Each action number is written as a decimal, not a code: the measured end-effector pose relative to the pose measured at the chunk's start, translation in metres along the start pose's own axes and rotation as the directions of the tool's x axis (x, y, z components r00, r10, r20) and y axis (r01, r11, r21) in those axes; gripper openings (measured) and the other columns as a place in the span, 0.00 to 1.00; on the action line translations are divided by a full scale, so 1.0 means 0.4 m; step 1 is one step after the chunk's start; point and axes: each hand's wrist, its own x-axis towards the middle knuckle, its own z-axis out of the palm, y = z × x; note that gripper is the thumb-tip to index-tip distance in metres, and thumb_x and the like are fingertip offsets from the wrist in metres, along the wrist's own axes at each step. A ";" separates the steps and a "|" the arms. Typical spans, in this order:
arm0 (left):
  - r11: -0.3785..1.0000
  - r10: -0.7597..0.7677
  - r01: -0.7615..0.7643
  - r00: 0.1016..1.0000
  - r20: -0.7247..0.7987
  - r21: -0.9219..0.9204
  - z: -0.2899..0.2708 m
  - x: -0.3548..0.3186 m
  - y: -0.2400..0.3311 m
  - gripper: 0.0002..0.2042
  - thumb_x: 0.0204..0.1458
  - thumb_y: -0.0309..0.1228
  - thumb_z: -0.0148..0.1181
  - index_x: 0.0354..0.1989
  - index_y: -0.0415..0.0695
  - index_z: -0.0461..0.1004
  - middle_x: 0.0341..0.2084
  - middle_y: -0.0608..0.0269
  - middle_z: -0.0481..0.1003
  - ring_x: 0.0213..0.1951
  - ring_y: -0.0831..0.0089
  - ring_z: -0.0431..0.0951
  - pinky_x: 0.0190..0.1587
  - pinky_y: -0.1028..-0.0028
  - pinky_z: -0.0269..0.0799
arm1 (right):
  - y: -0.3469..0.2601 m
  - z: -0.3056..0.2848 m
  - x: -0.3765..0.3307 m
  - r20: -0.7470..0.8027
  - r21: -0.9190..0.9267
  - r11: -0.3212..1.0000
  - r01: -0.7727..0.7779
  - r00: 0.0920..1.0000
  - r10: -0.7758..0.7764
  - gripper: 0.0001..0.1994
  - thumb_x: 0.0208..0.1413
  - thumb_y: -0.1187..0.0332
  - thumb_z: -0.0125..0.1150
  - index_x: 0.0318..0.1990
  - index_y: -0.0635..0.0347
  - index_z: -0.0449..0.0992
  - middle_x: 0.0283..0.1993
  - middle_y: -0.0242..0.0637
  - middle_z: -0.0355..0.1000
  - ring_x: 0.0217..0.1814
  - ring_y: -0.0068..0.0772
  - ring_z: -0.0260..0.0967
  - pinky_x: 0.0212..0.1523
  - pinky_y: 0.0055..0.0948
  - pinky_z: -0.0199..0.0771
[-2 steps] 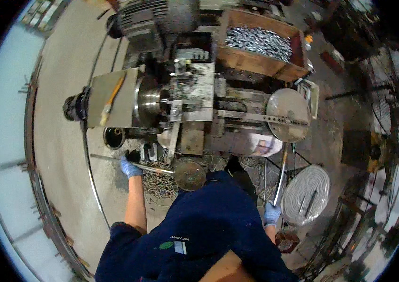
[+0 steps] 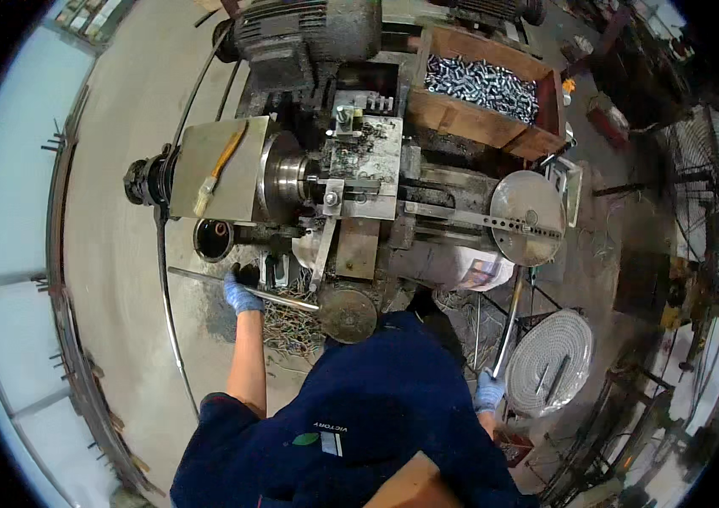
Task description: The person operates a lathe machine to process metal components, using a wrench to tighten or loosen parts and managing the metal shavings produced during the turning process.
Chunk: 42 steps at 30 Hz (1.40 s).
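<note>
Torso in a dark blue top fills bottom centre of frame. Right hand (image 2: 488, 391), gloved, low right – closed round the bottom end of a long lever (image 2: 510, 322) that runs up & slightly right toward the round metal disc (image 2: 527, 217). A white coiled round thing (image 2: 550, 362) sits just right of it. Left hand (image 2: 243, 295), gloved, centre-left – gripping a thin metal rod (image 2: 241, 289); rod's long axis lies near horizontal, from left of the hand across to the round handwheel (image 2: 348, 313), hand approx mid-rod. Left hand is nearer the rod – right is well apart. Swarf (image 2: 290, 323) lies below the rod. Further up: lathe chuck (image 2: 285, 178), brush (image 2: 217, 169) on a flat plate, wooden crate (image 2: 495, 118) of small metal parts upper right.
</note>
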 end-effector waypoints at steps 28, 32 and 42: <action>0.986 -0.011 0.027 0.995 0.101 -0.162 0.030 -0.072 -0.008 0.14 0.51 0.43 0.50 0.37 0.47 0.73 0.26 0.57 0.74 0.26 0.62 0.71 0.31 0.61 0.72 | 0.187 0.062 0.185 0.057 0.115 0.984 0.135 0.988 -0.143 0.11 0.44 0.65 0.59 0.23 0.66 0.73 0.20 0.43 0.70 0.23 0.40 0.65 0.29 0.37 0.63; 0.992 0.023 -0.015 0.998 0.065 -0.124 0.046 -0.091 -0.001 0.13 0.50 0.42 0.51 0.36 0.47 0.73 0.26 0.58 0.74 0.25 0.61 0.71 0.29 0.61 0.71 | 0.191 0.060 0.185 0.083 0.158 0.985 0.073 0.993 -0.087 0.10 0.44 0.67 0.59 0.22 0.67 0.72 0.19 0.39 0.69 0.22 0.36 0.63 0.28 0.36 0.62; 0.992 0.026 -0.014 0.995 0.098 -0.123 0.030 -0.074 0.002 0.11 0.49 0.38 0.52 0.34 0.45 0.73 0.24 0.59 0.74 0.25 0.62 0.72 0.29 0.65 0.72 | 0.234 0.106 0.230 0.090 0.264 0.963 -0.058 0.995 0.036 0.12 0.45 0.66 0.61 0.23 0.68 0.72 0.21 0.32 0.70 0.21 0.29 0.62 0.28 0.34 0.62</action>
